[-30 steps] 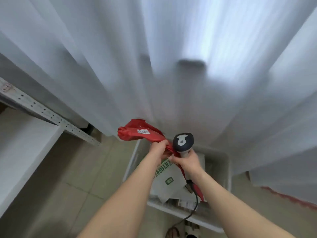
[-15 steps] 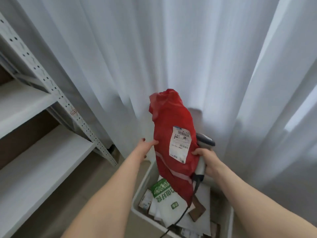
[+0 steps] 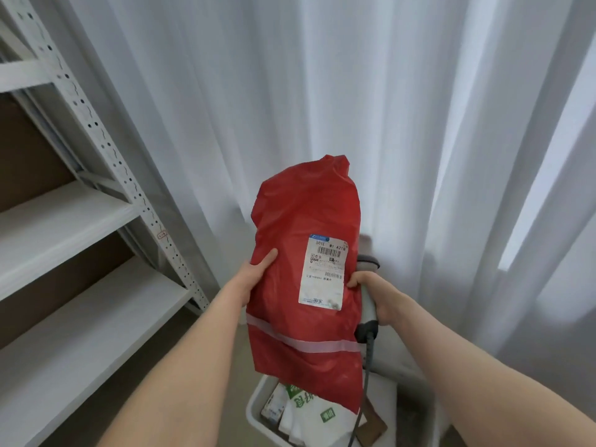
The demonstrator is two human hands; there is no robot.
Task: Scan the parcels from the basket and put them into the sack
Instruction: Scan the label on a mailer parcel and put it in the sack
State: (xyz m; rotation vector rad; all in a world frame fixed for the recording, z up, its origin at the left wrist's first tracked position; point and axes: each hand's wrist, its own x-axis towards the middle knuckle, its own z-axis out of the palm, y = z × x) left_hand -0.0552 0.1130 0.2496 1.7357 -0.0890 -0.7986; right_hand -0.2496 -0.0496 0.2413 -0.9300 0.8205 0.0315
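Several parcels [image 3: 309, 411] in basket [image 3: 254, 414]; left hand [image 3: 255, 270], right hand [image 3: 378, 292] grip red parcel [image 3: 283, 311].

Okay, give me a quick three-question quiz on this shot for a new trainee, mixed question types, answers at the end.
1. True or false: the shipping label on the red parcel faces the camera.
2. Which hand holds the scanner? A: left. B: right. C: neither.
3. Fill in: in the head view, the basket shows ___ the raised parcel.

Key
1. True.
2. B: the right hand is curled round its handle.
3. Below.
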